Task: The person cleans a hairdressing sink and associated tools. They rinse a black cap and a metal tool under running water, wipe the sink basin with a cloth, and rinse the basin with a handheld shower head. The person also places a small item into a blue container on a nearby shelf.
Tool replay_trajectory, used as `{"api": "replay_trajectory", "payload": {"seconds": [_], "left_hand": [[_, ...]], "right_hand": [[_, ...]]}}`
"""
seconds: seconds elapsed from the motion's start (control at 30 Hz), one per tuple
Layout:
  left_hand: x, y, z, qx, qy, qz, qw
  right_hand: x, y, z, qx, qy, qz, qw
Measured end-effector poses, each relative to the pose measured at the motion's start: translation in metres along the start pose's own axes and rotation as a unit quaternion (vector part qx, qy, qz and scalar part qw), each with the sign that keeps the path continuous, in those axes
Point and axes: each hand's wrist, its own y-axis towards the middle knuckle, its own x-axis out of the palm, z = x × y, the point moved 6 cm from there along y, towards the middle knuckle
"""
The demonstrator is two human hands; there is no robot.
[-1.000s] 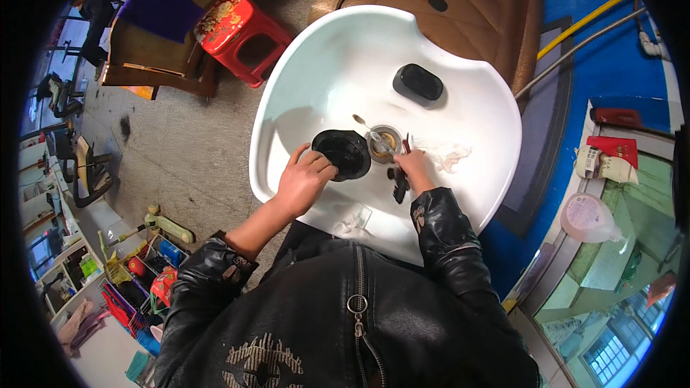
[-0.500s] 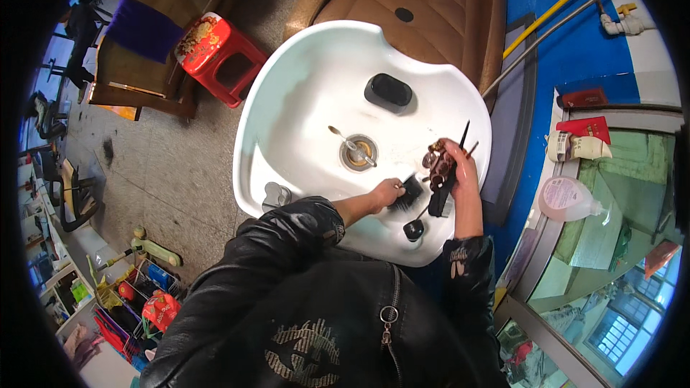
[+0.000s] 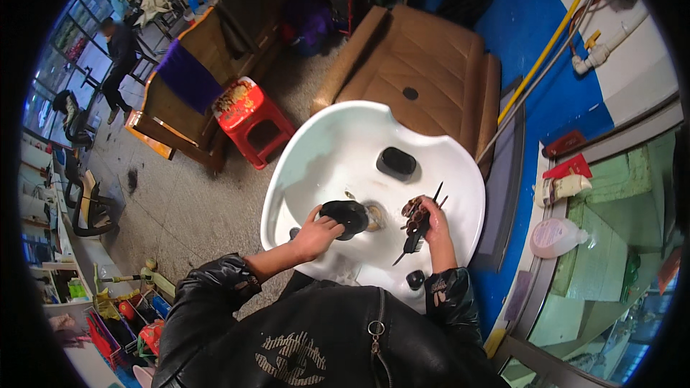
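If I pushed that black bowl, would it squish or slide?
The black bowl would probably feel stiff: its rim looks unbent beside the left hand. It might slide, since it looks shiny and the white basin looks smooth.

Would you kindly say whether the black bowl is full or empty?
Cannot tell: the black bowl in the left hand is too dark and glossy inside to show any contents.
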Motion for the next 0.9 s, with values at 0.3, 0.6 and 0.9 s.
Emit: {"api": "replay_trajectory", "payload": {"seconds": [0.3, 0.6, 0.9], "left_hand": [[0.021, 0.024, -0.023, -0.047, -0.005, 0.010, 0.999], [0.031, 0.044, -0.056, -0.304, -0.595, 0.025, 0.743], [-0.007, 0.014, -0.113, -0.315, -0.832, 0.014, 0.456]], "right_hand": [[0.042, -0.006, 0.003, 0.030, -0.039, 0.002, 0.999], [0.035, -0.015, -0.006, -0.054, -0.151, 0.048, 0.986], [0.055, -0.014, 0.021, -0.140, -0.321, 0.143, 0.926]]}}
